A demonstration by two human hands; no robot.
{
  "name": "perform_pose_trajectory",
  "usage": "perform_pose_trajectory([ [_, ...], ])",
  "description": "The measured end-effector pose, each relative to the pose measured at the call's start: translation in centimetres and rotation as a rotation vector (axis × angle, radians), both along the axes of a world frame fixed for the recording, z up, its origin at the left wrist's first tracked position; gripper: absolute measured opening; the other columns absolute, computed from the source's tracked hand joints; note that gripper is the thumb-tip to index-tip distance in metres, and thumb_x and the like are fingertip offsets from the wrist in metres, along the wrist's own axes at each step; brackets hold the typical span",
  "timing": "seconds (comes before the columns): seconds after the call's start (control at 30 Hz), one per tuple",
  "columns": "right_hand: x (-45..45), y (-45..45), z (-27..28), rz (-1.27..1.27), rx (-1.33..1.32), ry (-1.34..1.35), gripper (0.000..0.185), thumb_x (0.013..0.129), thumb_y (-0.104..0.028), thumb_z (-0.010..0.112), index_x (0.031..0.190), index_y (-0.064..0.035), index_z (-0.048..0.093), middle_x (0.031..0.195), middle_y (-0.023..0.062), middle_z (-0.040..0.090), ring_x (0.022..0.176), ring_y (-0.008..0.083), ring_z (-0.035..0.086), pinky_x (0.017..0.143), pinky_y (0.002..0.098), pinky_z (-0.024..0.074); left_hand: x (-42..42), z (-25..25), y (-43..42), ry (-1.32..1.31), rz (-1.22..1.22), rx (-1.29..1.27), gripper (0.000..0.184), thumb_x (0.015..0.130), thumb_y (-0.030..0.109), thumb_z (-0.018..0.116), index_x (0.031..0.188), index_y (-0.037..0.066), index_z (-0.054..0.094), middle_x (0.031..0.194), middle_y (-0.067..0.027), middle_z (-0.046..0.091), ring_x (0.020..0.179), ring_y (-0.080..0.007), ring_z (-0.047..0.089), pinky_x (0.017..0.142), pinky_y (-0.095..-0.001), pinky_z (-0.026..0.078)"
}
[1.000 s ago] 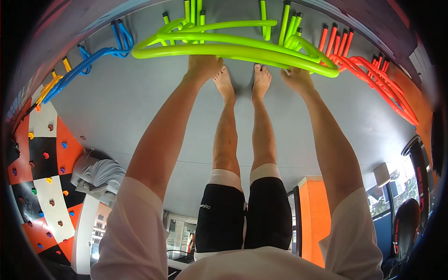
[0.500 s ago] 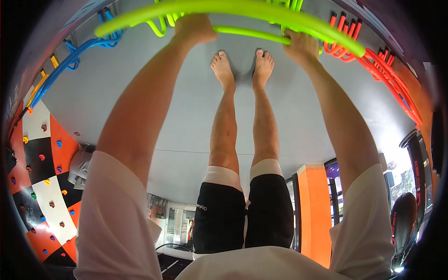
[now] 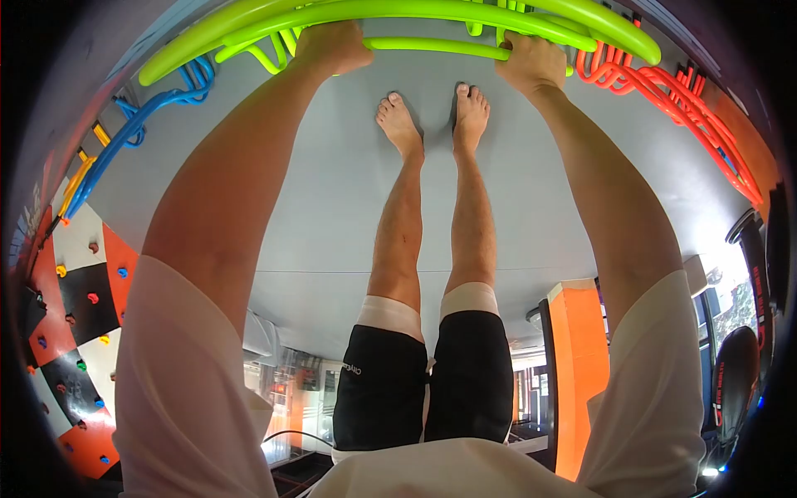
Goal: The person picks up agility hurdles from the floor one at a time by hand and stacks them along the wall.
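At the top of the head view my left hand (image 3: 334, 48) is closed round a bright green tube. My right hand (image 3: 534, 62) grips the same tube frame farther right, fingers wrapped over it. A straight stretch of this green tubular frame (image 3: 436, 46) runs between the two hands. Longer curved green tubes (image 3: 398, 10) arch above and past both hands, overlapping so that I cannot tell which belong to the held frame. Both my arms are stretched out. My bare feet (image 3: 398, 120) stand on the grey floor (image 3: 332, 191) between and below my hands.
Blue tubular frames (image 3: 158, 87) are at the upper left, with a yellow one (image 3: 79, 178) beside them. Red tubular frames (image 3: 689, 108) lie at the upper right. A climbing wall (image 3: 75, 332) with coloured holds is at the left, an orange pillar (image 3: 579, 373) behind my legs.
The green tubes have shifted and spread, so that separate arcs now show over my hands. My right hand has risen slightly in view. Both hands keep their grip, and the feet stay put.
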State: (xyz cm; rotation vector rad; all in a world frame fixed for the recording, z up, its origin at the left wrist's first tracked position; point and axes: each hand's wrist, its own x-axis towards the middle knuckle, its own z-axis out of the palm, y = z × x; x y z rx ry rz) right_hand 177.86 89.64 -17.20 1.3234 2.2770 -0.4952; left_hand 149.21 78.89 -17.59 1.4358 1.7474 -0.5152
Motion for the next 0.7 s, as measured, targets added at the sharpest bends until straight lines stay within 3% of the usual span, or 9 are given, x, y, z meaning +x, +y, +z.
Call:
perform_pose_trajectory([
  [0.2, -0.7, 0.0, 0.2, -0.036, 0.018, 0.010, 0.012, 0.081, -0.026, 0.060, 0.087, -0.0181, 0.068, 0.082, 0.0085, 0.069, 0.076, 0.0317, 0.067, 0.064, 0.0446, 0.0526, -0.4, -0.1, -0.1, -0.062, 0.078, 0.057, 0.021, 0.073, 0.028, 0.062, 0.079, 0.009, 0.066, 0.074, -0.0083, 0.066, 0.074, -0.0265, 0.066, 0.070, -0.0404, 0.052],
  [0.3, -0.8, 0.3, -0.2, -0.032, 0.039, 0.026, 0.012, 0.082, -0.025, 0.060, 0.089, -0.0188, 0.067, 0.080, 0.0085, 0.069, 0.073, 0.0322, 0.067, 0.061, 0.0445, 0.0522, -0.6, -1.0, -0.5, -0.045, 0.057, 0.209, 0.019, 0.073, 0.027, 0.062, 0.078, 0.009, 0.065, 0.074, -0.0080, 0.066, 0.074, -0.0266, 0.065, 0.070, -0.0401, 0.052],
  [0.43, -1.3, 0.3, 0.2, -0.027, 0.041, -0.002, 0.011, 0.083, -0.026, 0.060, 0.090, -0.0195, 0.067, 0.077, 0.0088, 0.069, 0.070, 0.0328, 0.067, 0.059, 0.0449, 0.0524, -1.0, -1.2, -0.3, -0.049, 0.070, 0.158, 0.019, 0.073, 0.028, 0.062, 0.076, 0.009, 0.065, 0.074, -0.0073, 0.066, 0.073, -0.0263, 0.065, 0.069, -0.0398, 0.051],
  [0.53, -2.4, 0.7, 1.9, -0.140, -0.093, -0.048, 0.022, 0.081, -0.026, 0.064, 0.096, -0.0146, 0.074, 0.098, 0.0181, 0.071, 0.094, 0.0312, 0.068, 0.083, 0.0464, 0.0522, -0.9, -1.1, -0.1, -0.038, 0.067, 0.156, 0.020, 0.073, 0.028, 0.061, 0.077, 0.009, 0.065, 0.073, -0.0071, 0.066, 0.072, -0.0258, 0.065, 0.068, -0.0392, 0.051],
  [0.63, -1.1, 0.6, -0.3, -0.020, 0.044, -0.006, 0.012, 0.082, -0.026, 0.061, 0.090, -0.0207, 0.068, 0.077, 0.0087, 0.069, 0.070, 0.0321, 0.067, 0.060, 0.0445, 0.0530, -0.8, -0.8, 0.1, -0.054, 0.055, 0.138, 0.020, 0.073, 0.029, 0.061, 0.078, 0.010, 0.065, 0.071, -0.0071, 0.066, 0.071, -0.0255, 0.065, 0.067, -0.0393, 0.051],
  [0.7, -1.0, 0.5, -0.6, -0.021, 0.063, -0.033, 0.012, 0.082, -0.027, 0.061, 0.090, -0.0217, 0.068, 0.077, 0.0086, 0.069, 0.070, 0.0311, 0.067, 0.059, 0.0438, 0.0531, -0.7, -0.4, 0.3, -0.078, 0.103, 0.069, 0.020, 0.073, 0.029, 0.060, 0.079, 0.010, 0.065, 0.070, -0.0074, 0.066, 0.069, -0.0256, 0.065, 0.067, -0.0399, 0.051],
])
